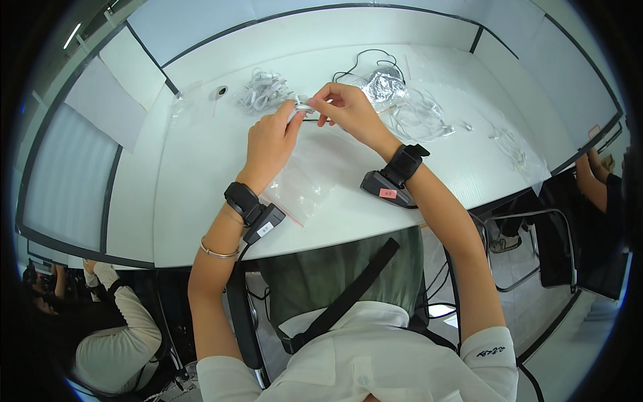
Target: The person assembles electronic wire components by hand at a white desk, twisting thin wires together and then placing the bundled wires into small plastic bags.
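Observation:
My left hand (274,135) grips a small bundle of white cable (301,106) between thumb and fingers above the white table. From the other side, my right hand (346,108) pinches the same bundle with thumb and forefinger; its other fingers are curled. Just behind my left hand lies a pile of coiled white cables (263,90). Beneath and in front of my hands rests a clear plastic zip bag (301,186) with a red seal line. A short stretch of dark cable shows under the fingers. The fingers hide part of the bundle.
Behind my right hand lie a silvery bag (384,86) and a black cable (357,59). Loose white cables (419,118) lie to its right, with a bagged cable (515,151) near the right edge. A small roll (221,91) stands back left. Low panels enclose the table; people sit at both sides.

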Demonstrator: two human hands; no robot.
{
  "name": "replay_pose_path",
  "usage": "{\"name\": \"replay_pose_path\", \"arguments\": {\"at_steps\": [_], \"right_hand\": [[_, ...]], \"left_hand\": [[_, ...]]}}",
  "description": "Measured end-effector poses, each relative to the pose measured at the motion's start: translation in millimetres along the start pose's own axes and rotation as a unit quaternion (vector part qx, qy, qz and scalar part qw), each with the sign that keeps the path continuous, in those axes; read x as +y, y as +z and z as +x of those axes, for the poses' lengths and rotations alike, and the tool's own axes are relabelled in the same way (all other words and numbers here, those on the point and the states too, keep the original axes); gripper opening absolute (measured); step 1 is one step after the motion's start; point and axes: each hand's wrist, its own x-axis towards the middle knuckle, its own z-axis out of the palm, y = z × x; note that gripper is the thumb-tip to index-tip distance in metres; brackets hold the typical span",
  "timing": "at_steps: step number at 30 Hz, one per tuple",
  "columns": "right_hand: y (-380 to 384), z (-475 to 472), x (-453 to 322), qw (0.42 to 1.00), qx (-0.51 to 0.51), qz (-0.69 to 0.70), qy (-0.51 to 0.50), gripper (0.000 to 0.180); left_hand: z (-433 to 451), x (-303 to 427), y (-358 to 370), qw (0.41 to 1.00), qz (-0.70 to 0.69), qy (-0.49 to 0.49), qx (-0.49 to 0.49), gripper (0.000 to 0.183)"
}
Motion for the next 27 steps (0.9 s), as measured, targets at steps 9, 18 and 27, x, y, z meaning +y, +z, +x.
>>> {"name": "replay_pose_path", "arguments": {"at_steps": [9,18,27], "right_hand": [[-6.1,0.6,-0.1,0.999,-0.03,-0.01,0.024,0.025],[-7.5,0.6,7.3,0.994,-0.043,-0.08,-0.056,0.022],[-6.7,-3.5,0.0,0.975,-0.04,-0.185,-0.113,0.018]], "left_hand": [[-1.3,-0.3,-1.3,0.999,-0.016,0.014,-0.041,0.018],[-3.9,-0.6,-0.2,0.989,-0.132,-0.018,-0.062,0.023],[0.9,-18.8,7.5,0.942,-0.317,-0.024,-0.103,0.024]]}}
